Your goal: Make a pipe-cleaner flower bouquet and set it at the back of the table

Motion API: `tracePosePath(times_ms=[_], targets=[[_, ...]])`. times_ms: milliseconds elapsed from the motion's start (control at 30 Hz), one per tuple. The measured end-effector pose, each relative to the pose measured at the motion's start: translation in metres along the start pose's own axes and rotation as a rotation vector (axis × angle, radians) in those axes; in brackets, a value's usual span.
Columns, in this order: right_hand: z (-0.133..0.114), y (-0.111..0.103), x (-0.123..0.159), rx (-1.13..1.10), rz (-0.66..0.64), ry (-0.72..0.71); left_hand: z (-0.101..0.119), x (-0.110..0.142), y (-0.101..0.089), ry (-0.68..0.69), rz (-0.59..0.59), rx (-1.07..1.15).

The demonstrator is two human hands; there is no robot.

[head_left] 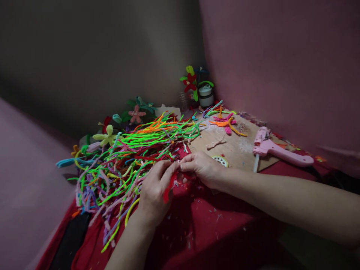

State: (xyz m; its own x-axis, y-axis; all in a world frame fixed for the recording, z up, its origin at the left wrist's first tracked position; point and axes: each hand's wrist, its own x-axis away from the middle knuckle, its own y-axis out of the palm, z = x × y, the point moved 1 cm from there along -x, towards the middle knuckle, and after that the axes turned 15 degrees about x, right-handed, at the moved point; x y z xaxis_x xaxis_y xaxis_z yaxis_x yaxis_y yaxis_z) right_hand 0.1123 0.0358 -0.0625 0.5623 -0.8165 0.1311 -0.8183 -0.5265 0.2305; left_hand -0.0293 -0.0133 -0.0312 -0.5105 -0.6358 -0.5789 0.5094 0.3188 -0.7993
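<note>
My left hand (157, 185) and my right hand (203, 168) meet fingertip to fingertip above the red cloth (213, 225). Between them they pinch a red pipe cleaner (167, 193), whose bent end hangs below the left fingers. The rest of it is mostly hidden by my hands. Just left of my hands spreads a big tangled heap of pipe cleaners (140, 139) in green, orange, purple, pink and yellow. A white round disc with holes (220, 161) lies right behind my right wrist.
A pink glue gun (281, 150) lies on the brown board (236, 144) at the right. Orange and pink pipe-cleaner pieces (227, 123) rest there too. Fuzzy flowers (107, 135) stand at the back left; a lidded cup (206, 95) is in the corner where the walls meet.
</note>
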Motion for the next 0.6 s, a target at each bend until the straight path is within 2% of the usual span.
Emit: tracePosePath(times_ms=[100, 200, 300, 367, 433, 500, 533, 600], targets=[[-0.004, 0.000, 0.003, 0.183, 0.000, -0.041, 0.006, -0.002, -0.007, 0.011, -0.064, -0.151], [-0.007, 0.001, 0.008, 0.499, 0.063, -0.160, 0.006, -0.003, -0.010, -0.122, -0.070, -0.053], [-0.007, 0.003, 0.014, 0.881, 0.156, -0.408, -0.002, -0.002, -0.009, -0.472, -0.026, 0.333], [-0.005, 0.005, 0.019, 1.085, 0.230, -0.625, -0.006, -0.001, -0.008, -0.786, 0.007, 0.734], [-0.004, 0.006, 0.024, 1.198, 0.284, -0.828, -0.006, -0.002, -0.006, -1.055, 0.000, 1.195], [-0.005, 0.006, 0.027, 1.215, 0.311, -0.944, -0.003, -0.004, -0.006, -1.198, -0.015, 1.550], [-0.006, 0.006, 0.029, 1.187, 0.318, -0.955, -0.001, -0.004, -0.006, -1.223, -0.019, 1.641], [-0.009, 0.005, 0.029, 1.058, 0.310, -0.879, 0.001, -0.005, -0.007, -1.195, 0.042, 1.623]])
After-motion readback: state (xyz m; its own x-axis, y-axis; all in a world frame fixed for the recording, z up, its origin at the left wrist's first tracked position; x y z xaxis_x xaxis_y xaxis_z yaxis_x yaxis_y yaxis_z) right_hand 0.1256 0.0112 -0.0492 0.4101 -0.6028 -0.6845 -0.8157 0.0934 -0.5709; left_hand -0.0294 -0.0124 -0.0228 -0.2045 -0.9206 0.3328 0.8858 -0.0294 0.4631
